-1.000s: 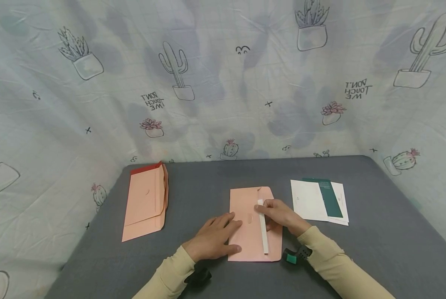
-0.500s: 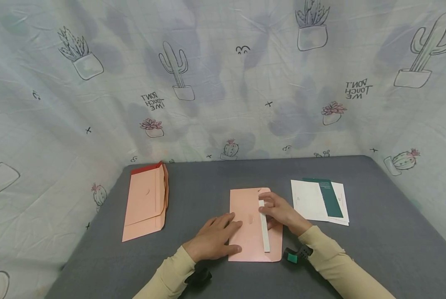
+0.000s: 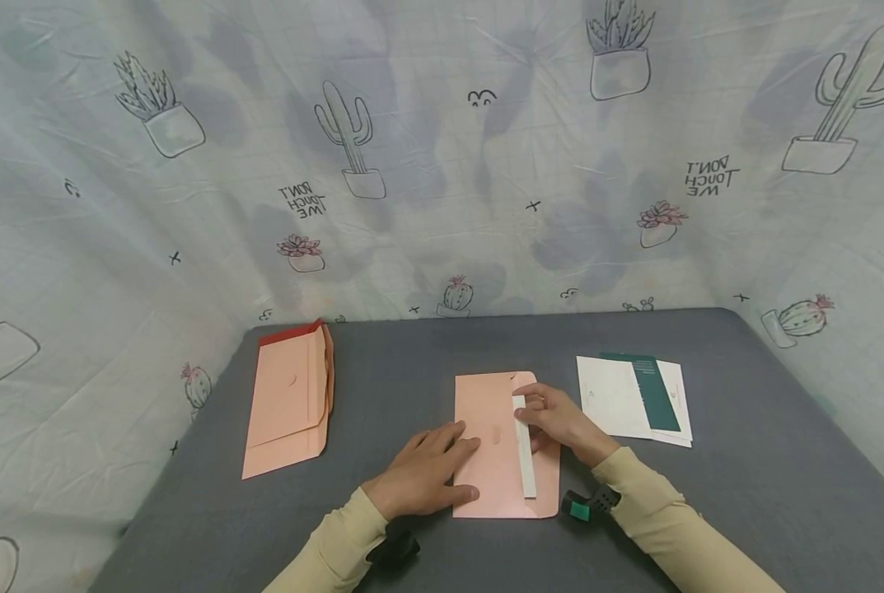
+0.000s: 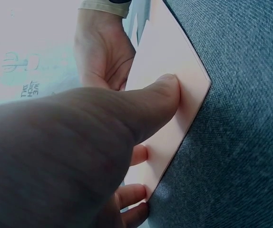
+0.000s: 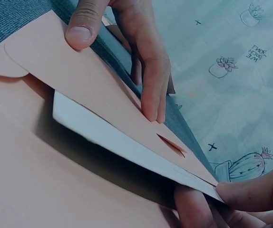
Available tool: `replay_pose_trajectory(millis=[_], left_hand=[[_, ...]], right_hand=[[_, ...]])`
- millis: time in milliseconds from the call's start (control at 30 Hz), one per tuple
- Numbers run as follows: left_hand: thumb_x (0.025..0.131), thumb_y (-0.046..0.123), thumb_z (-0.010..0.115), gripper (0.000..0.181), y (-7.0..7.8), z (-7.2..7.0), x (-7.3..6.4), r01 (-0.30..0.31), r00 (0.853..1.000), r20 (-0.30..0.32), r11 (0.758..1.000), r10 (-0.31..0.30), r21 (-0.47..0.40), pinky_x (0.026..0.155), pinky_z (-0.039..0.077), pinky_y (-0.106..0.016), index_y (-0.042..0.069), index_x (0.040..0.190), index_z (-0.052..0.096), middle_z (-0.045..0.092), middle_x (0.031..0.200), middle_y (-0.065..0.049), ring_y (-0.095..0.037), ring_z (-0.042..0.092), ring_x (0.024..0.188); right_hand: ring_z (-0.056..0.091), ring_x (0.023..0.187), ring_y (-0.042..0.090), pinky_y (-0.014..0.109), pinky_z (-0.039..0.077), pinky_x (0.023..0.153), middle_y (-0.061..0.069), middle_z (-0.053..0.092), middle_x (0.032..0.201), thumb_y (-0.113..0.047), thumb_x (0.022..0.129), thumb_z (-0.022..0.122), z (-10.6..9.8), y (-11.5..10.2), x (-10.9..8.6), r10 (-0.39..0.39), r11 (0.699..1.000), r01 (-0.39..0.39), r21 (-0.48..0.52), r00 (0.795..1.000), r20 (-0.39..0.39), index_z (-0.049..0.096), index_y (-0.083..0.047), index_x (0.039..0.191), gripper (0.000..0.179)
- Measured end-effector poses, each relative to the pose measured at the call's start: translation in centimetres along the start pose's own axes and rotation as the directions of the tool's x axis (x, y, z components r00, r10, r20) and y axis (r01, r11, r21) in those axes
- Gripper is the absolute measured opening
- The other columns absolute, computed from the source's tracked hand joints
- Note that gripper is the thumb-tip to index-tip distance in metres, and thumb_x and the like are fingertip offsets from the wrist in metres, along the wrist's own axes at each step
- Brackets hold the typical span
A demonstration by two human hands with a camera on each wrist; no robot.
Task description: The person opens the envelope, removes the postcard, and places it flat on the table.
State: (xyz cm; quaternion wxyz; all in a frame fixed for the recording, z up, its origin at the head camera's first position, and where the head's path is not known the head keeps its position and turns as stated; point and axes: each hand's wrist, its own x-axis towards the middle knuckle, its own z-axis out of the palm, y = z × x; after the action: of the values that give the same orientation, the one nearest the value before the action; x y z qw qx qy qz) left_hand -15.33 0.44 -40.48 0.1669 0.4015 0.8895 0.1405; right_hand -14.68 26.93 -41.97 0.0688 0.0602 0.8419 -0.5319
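Observation:
A pink envelope [image 3: 482, 399] lies on the table in front of me. In the right wrist view, a white card [image 5: 112, 137] sits partly inside its opening, one long edge sticking out as a strip. My right hand [image 3: 556, 424] pinches the card's far end between thumb [image 5: 250, 192] and fingers, at the envelope's right side. My left hand [image 3: 427, 473] rests with extended fingers on the envelope's left edge, holding nothing. Its thumb [image 4: 162, 97] presses on the pink paper near a corner in the left wrist view. The rest of the card is hidden within the envelope.
More pink envelopes [image 3: 286, 395], with a red edge showing at the back, lie on the left of the grey table [image 3: 382, 354]. White cards [image 3: 612, 399] and a dark green card [image 3: 657, 395] overlap at the right. A patterned cloth [image 3: 427, 165] hangs behind.
The card's visible strip has shifted slightly right and away from me. My right index finger has stretched toward the envelope's far edge. My left hand has stayed in place.

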Motion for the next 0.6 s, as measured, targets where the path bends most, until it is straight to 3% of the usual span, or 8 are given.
replay_pose_trajectory(millis=[100,300,600], left_hand=[[0.098,0.050,0.060,0.067,0.00,-0.01,0.01,-0.002,1.000,0.000,1.000,0.002,0.001,0.121,0.025,-0.058,0.022,0.156,0.040,0.029,0.166,-0.009,-0.029,0.028,0.154],[0.097,0.050,0.061,0.067,0.12,0.06,-0.04,0.001,1.000,-0.003,1.000,-0.001,-0.001,0.122,0.024,-0.058,0.022,0.155,0.041,0.030,0.166,-0.009,-0.029,0.029,0.154],[0.098,0.050,0.061,0.067,0.15,-0.11,0.00,-0.001,1.000,-0.007,1.000,0.001,0.003,0.122,0.025,-0.058,0.022,0.155,0.041,0.030,0.166,-0.009,-0.028,0.029,0.154]], right_hand=[[0.071,0.085,0.017,0.040,0.059,0.087,0.012,0.074,0.112,-0.020,0.097,0.065,0.00,0.13,0.09,-0.004,1.000,0.004,0.005,1.000,0.004,0.053,-0.001,0.138,0.047],[0.072,0.066,0.016,0.031,0.060,0.065,0.011,0.075,0.097,-0.018,0.098,0.063,-0.07,0.46,0.37,-0.005,0.997,0.002,0.071,0.999,0.039,0.051,0.006,0.138,0.048],[0.072,0.067,0.016,0.031,0.060,0.066,0.010,0.076,0.097,-0.021,0.099,0.062,-0.28,0.29,0.27,0.011,0.996,-0.015,0.085,0.998,0.055,0.049,0.007,0.141,0.052]])
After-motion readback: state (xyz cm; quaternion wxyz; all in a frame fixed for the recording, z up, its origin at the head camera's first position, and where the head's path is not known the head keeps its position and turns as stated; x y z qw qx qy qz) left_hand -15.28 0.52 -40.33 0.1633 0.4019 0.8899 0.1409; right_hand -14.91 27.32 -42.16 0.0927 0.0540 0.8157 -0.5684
